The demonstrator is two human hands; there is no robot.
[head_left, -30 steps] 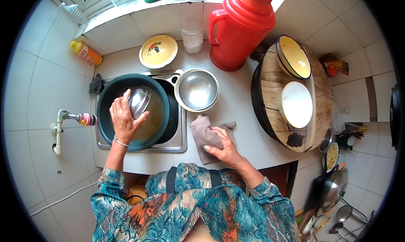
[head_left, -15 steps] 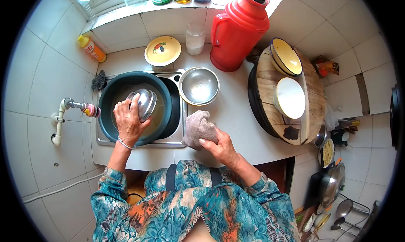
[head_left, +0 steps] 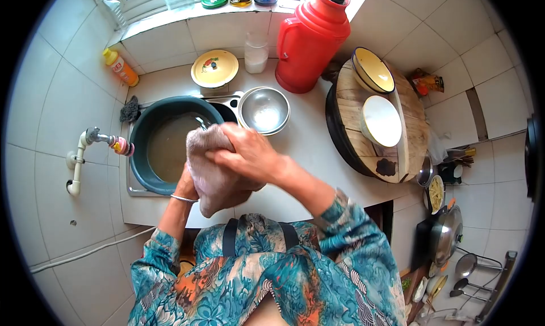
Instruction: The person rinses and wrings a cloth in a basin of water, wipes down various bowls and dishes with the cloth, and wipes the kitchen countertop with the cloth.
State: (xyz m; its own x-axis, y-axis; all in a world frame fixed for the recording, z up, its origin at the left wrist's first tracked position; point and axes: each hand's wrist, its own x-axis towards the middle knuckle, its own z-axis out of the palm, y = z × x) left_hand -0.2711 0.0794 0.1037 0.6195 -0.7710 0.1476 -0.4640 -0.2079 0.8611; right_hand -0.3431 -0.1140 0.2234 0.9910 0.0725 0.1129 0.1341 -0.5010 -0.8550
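Observation:
The brownish cloth [head_left: 211, 170] is gripped in my right hand [head_left: 250, 154], raised over the right front part of the green basin [head_left: 142, 170]. My left hand [head_left: 186, 184] is mostly behind the cloth, so its fingers and grip are hidden. A small shiny edge of a glass lid [head_left: 201, 122] shows just above the cloth. Cloudy water lies in the basin, which sits in the steel sink [head_left: 131, 185]. Right of the basin, a metal bowl [head_left: 264, 110] rests on the counter beside the sink edge.
Behind are a yellow lid [head_left: 214, 69], a clear jar [head_left: 256, 53] and a red thermos [head_left: 312, 45]. On the right, a round wooden board [head_left: 355, 101] carries yellow bowls [head_left: 373, 70] and a white bowl [head_left: 381, 121]. A tap [head_left: 108, 138] juts from the left wall.
My right hand has lifted the cloth from the counter and moved left to the basin. The glass lid has come up out of the basin water with my left hand, now mostly covered by the cloth.

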